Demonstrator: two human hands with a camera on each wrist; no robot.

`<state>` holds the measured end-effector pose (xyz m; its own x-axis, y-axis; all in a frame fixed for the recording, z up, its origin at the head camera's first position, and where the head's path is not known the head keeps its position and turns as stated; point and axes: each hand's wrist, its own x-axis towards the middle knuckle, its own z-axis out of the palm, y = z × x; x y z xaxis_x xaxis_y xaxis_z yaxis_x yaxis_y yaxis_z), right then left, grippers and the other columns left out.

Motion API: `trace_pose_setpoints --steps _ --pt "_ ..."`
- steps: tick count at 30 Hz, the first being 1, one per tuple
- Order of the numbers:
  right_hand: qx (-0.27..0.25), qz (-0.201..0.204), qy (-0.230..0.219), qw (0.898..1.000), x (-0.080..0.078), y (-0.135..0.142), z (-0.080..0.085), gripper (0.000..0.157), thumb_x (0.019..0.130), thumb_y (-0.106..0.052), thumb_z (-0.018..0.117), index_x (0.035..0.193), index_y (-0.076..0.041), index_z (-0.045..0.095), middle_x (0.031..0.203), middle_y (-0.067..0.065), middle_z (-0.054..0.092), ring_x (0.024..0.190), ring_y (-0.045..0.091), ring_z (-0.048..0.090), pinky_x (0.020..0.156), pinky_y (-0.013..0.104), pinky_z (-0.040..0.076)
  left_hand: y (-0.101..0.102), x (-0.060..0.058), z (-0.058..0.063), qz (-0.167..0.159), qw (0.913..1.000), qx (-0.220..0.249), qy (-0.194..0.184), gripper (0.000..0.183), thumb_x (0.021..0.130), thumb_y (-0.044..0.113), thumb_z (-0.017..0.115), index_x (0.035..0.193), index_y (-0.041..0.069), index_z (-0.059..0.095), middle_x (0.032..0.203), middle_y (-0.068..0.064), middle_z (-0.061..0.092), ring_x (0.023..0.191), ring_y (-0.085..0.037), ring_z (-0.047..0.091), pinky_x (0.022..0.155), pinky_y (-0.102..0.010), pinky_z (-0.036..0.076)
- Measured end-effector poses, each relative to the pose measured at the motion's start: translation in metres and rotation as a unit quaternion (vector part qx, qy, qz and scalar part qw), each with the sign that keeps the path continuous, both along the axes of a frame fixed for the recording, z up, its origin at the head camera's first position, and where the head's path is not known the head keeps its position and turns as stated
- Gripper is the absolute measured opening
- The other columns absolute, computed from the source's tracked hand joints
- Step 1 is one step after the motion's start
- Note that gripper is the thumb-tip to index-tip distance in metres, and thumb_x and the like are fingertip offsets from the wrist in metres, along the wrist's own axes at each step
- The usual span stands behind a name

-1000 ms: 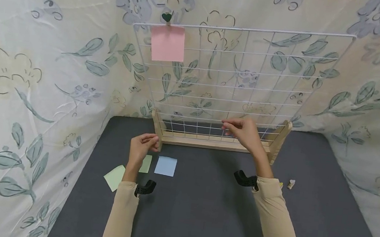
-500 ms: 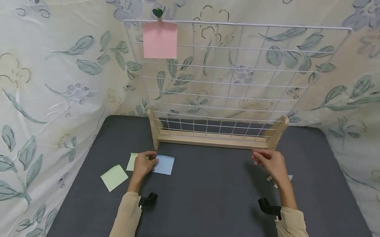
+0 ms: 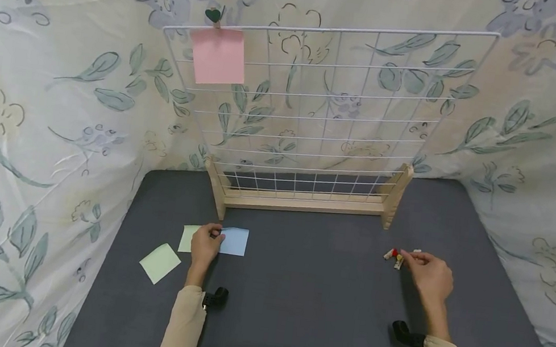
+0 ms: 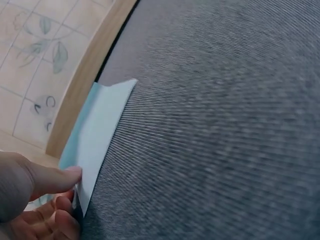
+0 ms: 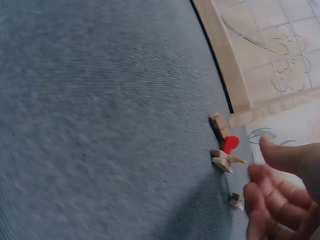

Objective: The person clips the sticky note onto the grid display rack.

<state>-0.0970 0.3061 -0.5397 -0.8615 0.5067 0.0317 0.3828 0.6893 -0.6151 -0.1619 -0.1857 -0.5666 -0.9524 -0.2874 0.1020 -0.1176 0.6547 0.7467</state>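
My left hand [image 3: 205,245] pinches the left edge of a blue sticky note [image 3: 235,242] lying in front of the rack. In the left wrist view the thumb lies on the note [image 4: 107,117], the other fingers curl at its edge, and the paper bends up. At the right, my right hand [image 3: 431,277] reaches over a few small wooden clothespins [image 3: 399,262]. The right wrist view shows its thumb and fingers apart, just beside a clothespin with a red top [image 5: 231,144] and one with a yellow top [image 5: 222,161]. Another small clothespin [image 5: 237,201] lies nearer the fingers.
A white wire grid [image 3: 328,98] stands in a wooden base [image 3: 300,203] at the back of the dark table [image 3: 303,314]. A clothespin with a green heart [image 3: 213,15] holds a pink note [image 3: 218,57] at its top left. Green notes [image 3: 159,263] lie by my left hand.
My right hand has come away from the grid, moving right and down to the clothespins. The left hand has lowered onto the blue note and taken its edge.
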Motion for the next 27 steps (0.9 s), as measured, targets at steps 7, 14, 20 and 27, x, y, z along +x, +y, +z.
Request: trace_pose_setpoints --steps 7,14,20,27 --pt "0.0 -0.001 -0.058 0.998 0.0 -0.004 -0.008 0.049 0.082 -0.046 0.077 0.102 -0.001 0.075 0.088 0.017 0.073 0.07 0.039 0.064 0.045 0.039 0.043 0.0 0.003 0.0 -0.005 0.9999 -0.015 -0.001 0.004 0.084 0.002 0.075 0.081 0.0 0.073 0.078 -0.012 0.069 0.072 -0.026 0.063 0.059 -0.033 0.047" --pt "-0.004 0.014 -0.069 0.997 -0.004 -0.006 -0.003 0.036 0.082 -0.032 0.079 0.095 0.001 0.075 0.089 0.021 0.072 0.07 0.039 0.064 0.045 0.041 0.044 -0.005 0.004 0.009 -0.041 0.9899 0.131 -0.036 0.004 0.088 -0.003 0.07 0.09 -0.006 0.071 0.08 -0.018 0.068 0.059 -0.017 0.064 0.045 -0.027 0.057" --pt "-0.008 0.032 -0.073 0.997 -0.005 -0.005 0.011 0.029 0.084 -0.022 0.075 0.096 0.005 0.073 0.077 0.016 0.072 0.065 0.032 0.064 0.044 0.035 0.041 -0.008 0.005 0.013 -0.049 0.9566 0.281 -0.06 0.01 0.09 -0.007 0.065 0.099 -0.011 0.068 0.087 -0.021 0.07 0.068 -0.018 0.068 0.053 -0.033 0.063" --pt "0.002 0.059 -0.012 0.998 -0.011 -0.017 0.027 0.031 0.087 -0.019 0.075 0.106 0.005 0.073 0.091 0.02 0.073 0.073 0.034 0.068 0.049 0.034 0.046 -0.005 0.005 0.018 -0.06 0.9264 0.366 -0.063 0.015 0.092 -0.007 0.062 0.105 -0.014 0.064 0.09 -0.017 0.071 0.066 -0.018 0.07 0.064 -0.036 0.064"
